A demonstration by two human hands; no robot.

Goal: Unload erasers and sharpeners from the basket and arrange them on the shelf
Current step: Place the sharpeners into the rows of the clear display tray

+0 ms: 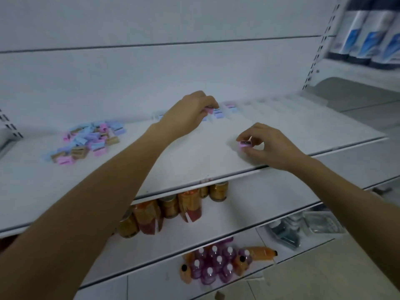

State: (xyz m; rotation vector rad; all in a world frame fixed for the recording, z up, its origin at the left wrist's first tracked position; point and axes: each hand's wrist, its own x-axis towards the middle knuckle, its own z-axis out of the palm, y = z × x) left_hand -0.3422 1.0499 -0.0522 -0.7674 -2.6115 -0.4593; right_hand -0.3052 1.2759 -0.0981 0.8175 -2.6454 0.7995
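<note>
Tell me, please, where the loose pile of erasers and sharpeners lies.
In the head view, the pile sits on the white shelf, left of the left hand.

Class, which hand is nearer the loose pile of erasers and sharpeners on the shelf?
Left. The left hand is right of the pile, toward the back of the shelf; the right hand lies farther right, near the front edge.

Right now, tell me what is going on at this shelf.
A person is setting small pastel erasers and sharpeners out on a white shelf. The left hand pinches a pink piece at the short row near the back wall. The right hand holds a second pink piece near the front edge. A loose pile lies on the shelf's left side. No basket is in view.
</note>
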